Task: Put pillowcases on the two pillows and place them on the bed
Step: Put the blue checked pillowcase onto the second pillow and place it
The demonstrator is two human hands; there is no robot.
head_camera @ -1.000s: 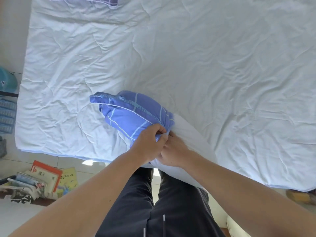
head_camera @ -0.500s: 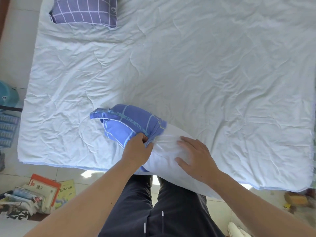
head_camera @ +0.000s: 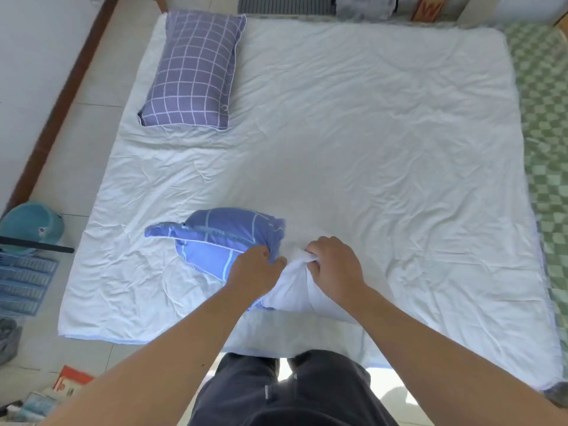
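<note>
**Head view: second pillow half-cased at the near edge of the bed**

Head view, the only one: a bed (head_camera: 353, 124) covered in a wrinkled white sheet fills most of the frame. In the upper left lies a finished pillow (head_camera: 190, 72) in a purple grid-pattern case, flat and set at the head end, so that half of the job looks done.

Low and centre, close to the near edge of the bed, lies the second pillow (head_camera: 295, 290), white and still largely bare. A blue pillowcase (head_camera: 218, 238) with pale stripes is bunched over its left end, with a loose corner trailing off to the left. The left hand (head_camera: 256, 267) pinches the bunched rim of the pillowcase where it meets the pillow. The right hand (head_camera: 333, 265), just beside it and nearly touching, has its fingers curled into the white fabric of the pillow, gathering a fold. That split makes sense: one hand probably holds the case mouth in place while the other feeds the filling in, and working on the mattress lets the bed carry the pillow's weight.

Judging by how much white still shows, the casing is at an early-to-middle stage, and placing the pillow beside the first one remains.

On the floor at left stand a teal bucket (head_camera: 30, 224) and a blue rack (head_camera: 24, 284).
</note>
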